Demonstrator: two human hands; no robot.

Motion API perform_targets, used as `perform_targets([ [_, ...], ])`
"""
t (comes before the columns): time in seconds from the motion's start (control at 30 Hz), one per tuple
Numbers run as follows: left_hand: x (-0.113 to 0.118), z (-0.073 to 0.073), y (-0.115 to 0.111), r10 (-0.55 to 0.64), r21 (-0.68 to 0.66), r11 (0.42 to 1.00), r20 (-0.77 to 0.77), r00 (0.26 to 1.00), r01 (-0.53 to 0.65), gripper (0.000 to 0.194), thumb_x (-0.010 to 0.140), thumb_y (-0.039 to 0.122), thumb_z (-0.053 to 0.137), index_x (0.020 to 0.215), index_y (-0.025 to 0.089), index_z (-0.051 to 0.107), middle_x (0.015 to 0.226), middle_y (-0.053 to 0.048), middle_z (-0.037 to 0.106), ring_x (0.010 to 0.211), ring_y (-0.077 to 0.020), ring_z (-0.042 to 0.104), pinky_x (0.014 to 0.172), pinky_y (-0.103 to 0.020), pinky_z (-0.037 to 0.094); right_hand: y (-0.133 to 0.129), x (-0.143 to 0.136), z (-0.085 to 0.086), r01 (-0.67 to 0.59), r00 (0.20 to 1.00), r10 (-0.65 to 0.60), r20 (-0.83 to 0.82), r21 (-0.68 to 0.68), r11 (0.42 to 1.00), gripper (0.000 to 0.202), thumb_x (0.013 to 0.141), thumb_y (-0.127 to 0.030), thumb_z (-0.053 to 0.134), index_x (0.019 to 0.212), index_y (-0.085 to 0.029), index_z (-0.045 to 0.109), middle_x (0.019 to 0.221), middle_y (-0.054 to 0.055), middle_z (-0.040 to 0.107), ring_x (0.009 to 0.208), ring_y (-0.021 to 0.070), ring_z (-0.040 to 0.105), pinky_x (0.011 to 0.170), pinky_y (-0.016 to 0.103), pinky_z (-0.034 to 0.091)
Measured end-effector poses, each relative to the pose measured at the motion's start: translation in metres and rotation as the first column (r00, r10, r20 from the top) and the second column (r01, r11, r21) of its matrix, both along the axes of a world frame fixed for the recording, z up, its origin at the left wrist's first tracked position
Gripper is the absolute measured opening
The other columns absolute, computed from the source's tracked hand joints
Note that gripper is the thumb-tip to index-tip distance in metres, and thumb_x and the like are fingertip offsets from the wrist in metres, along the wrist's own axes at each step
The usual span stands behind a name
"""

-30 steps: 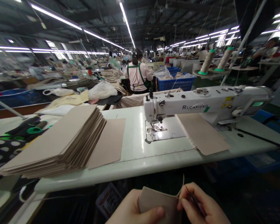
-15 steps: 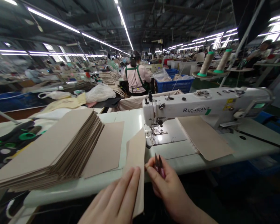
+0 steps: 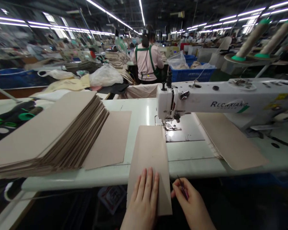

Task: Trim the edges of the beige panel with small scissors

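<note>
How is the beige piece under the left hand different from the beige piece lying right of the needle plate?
The piece under the left hand overhangs the table's front edge; the piece right of the needle lies mostly on the table. The first piece is pressed flat by that hand; the second is untouched. The first looks narrower. Both are plain beige rectangles.

Hall bright under long ceiling tube lights (image 3: 115,19), streaking toward centre. Glare stripe on the white counter (image 3: 147,111). Below the counter edge, deep shadow. Wide-angle bending at the edges; far background soft, slightly blurred.
</note>
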State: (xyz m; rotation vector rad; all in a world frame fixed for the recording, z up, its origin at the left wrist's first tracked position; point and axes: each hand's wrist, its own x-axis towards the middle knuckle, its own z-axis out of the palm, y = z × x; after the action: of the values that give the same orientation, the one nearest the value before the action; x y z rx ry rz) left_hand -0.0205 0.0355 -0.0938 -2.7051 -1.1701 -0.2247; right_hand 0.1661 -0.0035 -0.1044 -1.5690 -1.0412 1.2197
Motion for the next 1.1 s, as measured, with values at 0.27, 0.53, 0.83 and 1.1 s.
perform_targets([
  [0.27,0.000,0.015,0.000,0.005,-0.131,0.991,-0.021,1.000,-0.008,0.083,0.078,0.024,0.056,0.152,0.011,0.020,0.158,-0.019,0.015,0.144,-0.0384,0.015,0.112,-0.050,0.028,-0.002,0.001,-0.003,-0.001,0.998,0.001,-0.056,-0.001,1.000,0.023,0.095,-0.044,0.048,0.089,-0.022,0.051,0.078,-0.002,0.057,0.076,0.0149,0.057,0.074,0.026,0.043],
  [0.53,-0.001,0.015,0.005,0.030,-0.222,0.975,0.007,1.000,-0.028,0.092,0.073,0.022,0.058,0.154,0.013,0.013,0.160,-0.016,0.007,0.146,-0.0357,0.008,0.114,-0.050,0.023,0.003,0.003,0.007,-0.009,1.000,0.009,-0.024,-0.010,1.000,0.022,0.095,-0.043,0.049,0.089,-0.022,0.051,0.078,-0.002,0.060,0.077,0.0149,0.058,0.076,0.027,0.042],
  [0.83,-0.004,0.017,0.014,-0.003,-0.248,0.969,0.036,0.999,0.012,0.104,0.075,0.051,0.069,0.154,0.013,0.013,0.159,-0.018,0.010,0.145,-0.0377,0.010,0.116,-0.049,0.015,0.008,0.004,0.010,0.000,1.000,0.000,-0.024,0.005,1.000,0.021,0.095,-0.042,0.050,0.090,-0.022,0.052,0.078,-0.002,0.061,0.077,0.0148,0.060,0.076,0.026,0.044],
  [1.1,-0.002,0.017,0.013,-0.001,-0.227,0.974,0.047,0.999,0.012,0.105,0.076,0.055,0.067,0.154,0.011,0.011,0.159,-0.021,0.010,0.145,-0.0395,0.008,0.116,-0.050,0.014,0.008,0.005,0.014,0.004,1.000,-0.003,-0.015,0.009,1.000,0.020,0.096,-0.041,0.048,0.092,-0.021,0.052,0.079,-0.001,0.063,0.078,0.0158,0.060,0.076,0.027,0.044],
])
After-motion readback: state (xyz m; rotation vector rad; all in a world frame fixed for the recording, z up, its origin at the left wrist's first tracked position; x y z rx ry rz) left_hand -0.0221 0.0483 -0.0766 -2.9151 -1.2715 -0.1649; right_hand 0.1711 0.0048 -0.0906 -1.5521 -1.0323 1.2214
